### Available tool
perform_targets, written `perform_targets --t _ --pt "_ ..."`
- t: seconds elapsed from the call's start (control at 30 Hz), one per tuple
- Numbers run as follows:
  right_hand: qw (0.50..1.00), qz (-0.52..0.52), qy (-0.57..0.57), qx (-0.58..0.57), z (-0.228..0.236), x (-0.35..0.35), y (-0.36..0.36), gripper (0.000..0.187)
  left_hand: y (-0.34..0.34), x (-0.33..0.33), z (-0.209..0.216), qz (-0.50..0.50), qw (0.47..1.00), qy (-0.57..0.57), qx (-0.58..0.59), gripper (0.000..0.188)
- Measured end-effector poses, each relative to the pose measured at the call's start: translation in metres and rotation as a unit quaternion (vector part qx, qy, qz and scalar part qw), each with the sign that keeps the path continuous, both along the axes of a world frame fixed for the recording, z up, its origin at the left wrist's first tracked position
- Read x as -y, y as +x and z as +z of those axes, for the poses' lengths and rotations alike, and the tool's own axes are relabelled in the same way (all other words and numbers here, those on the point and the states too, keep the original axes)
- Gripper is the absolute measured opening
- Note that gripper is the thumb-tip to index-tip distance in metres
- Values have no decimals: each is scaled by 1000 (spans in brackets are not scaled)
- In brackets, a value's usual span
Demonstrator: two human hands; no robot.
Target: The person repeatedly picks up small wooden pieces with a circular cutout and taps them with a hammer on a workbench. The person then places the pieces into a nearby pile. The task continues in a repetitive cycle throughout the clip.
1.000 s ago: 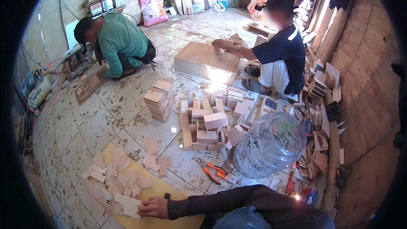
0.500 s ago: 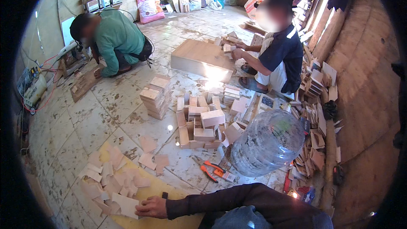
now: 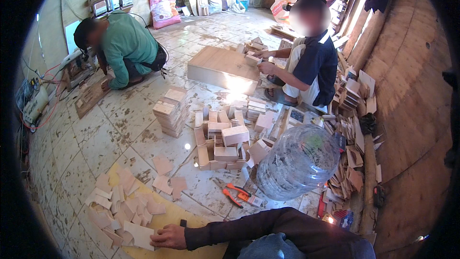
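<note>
My right hand (image 3: 169,237), in a dark sleeve, reaches leftward across the bottom of the head view. Its fingers close on the right edge of a thin, pale wooden piece (image 3: 138,234). Beneath and beyond that piece lies a loose heap of thin wooden pieces (image 3: 125,206), several with curved edges. The heap rests partly on a yellowish board (image 3: 187,209). A small black object (image 3: 183,223) sits just beyond my wrist. My left hand is not visible.
Orange-handled pliers (image 3: 233,194) lie on the tiles beside a large clear plastic bottle (image 3: 299,163). Small wooden boxes (image 3: 235,135) and a wood stack (image 3: 170,111) stand ahead. One person in green (image 3: 129,43) crouches far left; another in dark blue (image 3: 314,67) sits far right, handling wood.
The whole scene has shifted slightly left in the picture. My right hand stays at the same wooden piece. The far-right person's hands and the wood in them have moved slightly.
</note>
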State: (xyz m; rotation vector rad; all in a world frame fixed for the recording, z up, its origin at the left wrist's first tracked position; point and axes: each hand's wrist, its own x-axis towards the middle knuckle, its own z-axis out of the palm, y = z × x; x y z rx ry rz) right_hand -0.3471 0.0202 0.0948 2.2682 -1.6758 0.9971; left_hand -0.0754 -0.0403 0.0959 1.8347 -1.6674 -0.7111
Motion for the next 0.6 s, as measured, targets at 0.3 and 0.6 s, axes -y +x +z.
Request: perform_targets --t 0.3,0.6 --pt "1000 -3 -13 -1 -3 2 1 39 1 -4 45 -51 990 -75 -104 30" --pt "999 -8 -36 30 0 2 1 33 -128 5 103 -297 925 -202 -123 13"
